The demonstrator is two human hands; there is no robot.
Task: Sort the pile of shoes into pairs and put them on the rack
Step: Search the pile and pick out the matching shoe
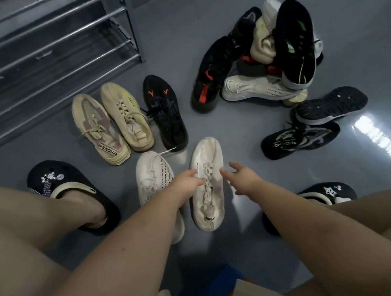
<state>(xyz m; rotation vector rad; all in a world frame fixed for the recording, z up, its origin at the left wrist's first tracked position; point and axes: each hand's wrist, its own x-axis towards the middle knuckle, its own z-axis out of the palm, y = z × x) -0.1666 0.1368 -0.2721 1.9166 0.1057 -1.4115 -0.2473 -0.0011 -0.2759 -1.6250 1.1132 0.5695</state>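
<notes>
A person crouches over a grey floor (223,123), seen from their own head looking down, with bare knees and both forearms reaching forward.

The left hand (188,183) rests on the inner side of a white sneaker (207,184) lying laces-up on the floor straight ahead; its fingers curl against the laces, but whether the grip is actually closed on the shoe cannot be told. The right hand (241,179) hovers just beside the sneaker's other edge, fingers spread apart and holding nothing.

Just left of that sneaker lies a second white sneaker (154,179), partly hidden by the left forearm. Beyond them, in a loose row, are two beige sneakers (112,122) side by side and a single black sneaker with orange marks (166,111).

Further right sits the unsorted pile of shoes (261,54), black and white ones heaped over each other. Near it, two black sneakers (312,122) lie apart from the heap, one sole-up across the other.

The metal shoe rack (36,60) stands at the upper left, its bar shelves bare.

The person wears black clogs (69,192) with decorative charms, one on each foot.
</notes>
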